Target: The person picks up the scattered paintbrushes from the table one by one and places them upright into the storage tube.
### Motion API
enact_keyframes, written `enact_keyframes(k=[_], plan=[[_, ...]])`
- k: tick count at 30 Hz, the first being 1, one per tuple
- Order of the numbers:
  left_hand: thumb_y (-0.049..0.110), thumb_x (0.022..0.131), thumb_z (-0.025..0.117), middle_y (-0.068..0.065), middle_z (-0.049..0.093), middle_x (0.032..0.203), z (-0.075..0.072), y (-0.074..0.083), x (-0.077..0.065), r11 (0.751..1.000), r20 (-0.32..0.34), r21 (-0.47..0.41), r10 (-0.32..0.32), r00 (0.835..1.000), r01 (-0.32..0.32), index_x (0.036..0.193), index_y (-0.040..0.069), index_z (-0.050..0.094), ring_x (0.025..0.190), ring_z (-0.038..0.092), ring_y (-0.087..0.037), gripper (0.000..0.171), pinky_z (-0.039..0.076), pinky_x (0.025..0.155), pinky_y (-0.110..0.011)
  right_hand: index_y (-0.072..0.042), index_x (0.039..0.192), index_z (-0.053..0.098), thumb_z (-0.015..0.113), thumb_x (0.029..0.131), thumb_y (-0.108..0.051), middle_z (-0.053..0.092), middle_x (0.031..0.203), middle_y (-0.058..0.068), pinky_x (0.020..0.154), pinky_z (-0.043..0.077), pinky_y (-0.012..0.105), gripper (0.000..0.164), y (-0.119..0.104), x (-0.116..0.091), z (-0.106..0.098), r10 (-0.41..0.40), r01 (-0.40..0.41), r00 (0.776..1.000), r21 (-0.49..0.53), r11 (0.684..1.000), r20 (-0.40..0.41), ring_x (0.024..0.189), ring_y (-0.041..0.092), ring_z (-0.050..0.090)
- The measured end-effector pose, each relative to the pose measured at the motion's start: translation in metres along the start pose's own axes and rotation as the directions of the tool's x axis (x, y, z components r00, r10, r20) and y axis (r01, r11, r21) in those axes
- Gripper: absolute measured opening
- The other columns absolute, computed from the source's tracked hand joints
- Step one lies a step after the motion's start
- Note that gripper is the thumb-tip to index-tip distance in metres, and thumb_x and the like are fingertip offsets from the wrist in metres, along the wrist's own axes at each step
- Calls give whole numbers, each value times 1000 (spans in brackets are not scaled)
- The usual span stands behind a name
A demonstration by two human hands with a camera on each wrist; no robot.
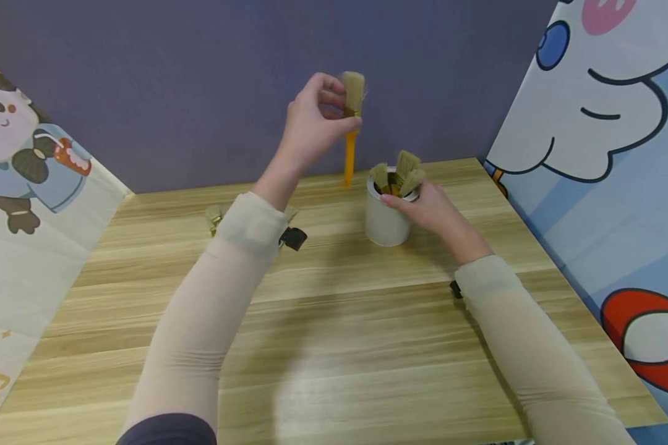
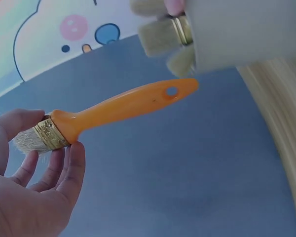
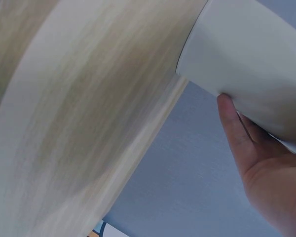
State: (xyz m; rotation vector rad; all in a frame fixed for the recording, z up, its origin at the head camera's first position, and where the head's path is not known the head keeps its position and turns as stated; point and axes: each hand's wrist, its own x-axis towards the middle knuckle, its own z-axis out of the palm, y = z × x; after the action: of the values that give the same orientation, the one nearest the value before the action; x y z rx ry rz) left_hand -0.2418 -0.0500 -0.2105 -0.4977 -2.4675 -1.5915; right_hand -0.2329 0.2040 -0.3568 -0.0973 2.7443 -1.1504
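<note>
Above the table's back edge, my left hand (image 1: pixel 318 117) pinches a paintbrush (image 1: pixel 349 154) at its gold metal band, bristles up and orange handle hanging down. The left wrist view shows the hole near the end of that handle (image 2: pixel 133 102). To the right stands a pale grey-white can (image 1: pixel 386 221) with several bristle-up paintbrushes (image 1: pixel 406 164) in it. My right hand (image 1: pixel 431 207) grips the can at its right side, thumb across the near rim. In the right wrist view, fingers (image 3: pixel 233 126) of that hand lie against the can's wall (image 3: pixel 251 59).
Behind my left forearm lie more brushes, with bristles (image 1: pixel 214 215) showing on its left and further bristles (image 1: pixel 291 212) on its right. The wooden table (image 1: pixel 334 371) meets a dark back wall (image 1: pixel 200 93). Cartoon-printed panels stand on the left (image 1: pixel 44 204) and right (image 1: pixel 579 142).
</note>
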Motion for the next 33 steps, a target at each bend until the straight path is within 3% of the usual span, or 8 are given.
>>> enact_keyframes(k=[14,25,33], plan=[[18,91,86,-3,71,131,32,14,-7,992,15,-123,33,999,-31,128,16,57,109,74,-15,47,61,93,-32,-13,168,29,62,82,-90,39,169,23,124,36,64,120,1,0,1,-20,20,1000,-4,1000,-14,156,43,40],[22,93,85,-2,69,132,53,-7,-12,996,46,-84,30,998,-26,127,17,58,108,73,-14,44,61,92,-32,-12,166,31,63,84,-87,40,168,23,124,36,64,116,2,-2,1,-39,39,999,-6,999,-21,155,44,40],[17,93,83,-2,67,124,63,-31,-15,998,56,-69,-2,998,6,118,16,44,108,74,-14,46,62,91,-32,-12,166,31,63,83,-88,40,168,22,124,37,63,117,0,-2,0,-36,36,999,-4,999,-24,155,43,41]])
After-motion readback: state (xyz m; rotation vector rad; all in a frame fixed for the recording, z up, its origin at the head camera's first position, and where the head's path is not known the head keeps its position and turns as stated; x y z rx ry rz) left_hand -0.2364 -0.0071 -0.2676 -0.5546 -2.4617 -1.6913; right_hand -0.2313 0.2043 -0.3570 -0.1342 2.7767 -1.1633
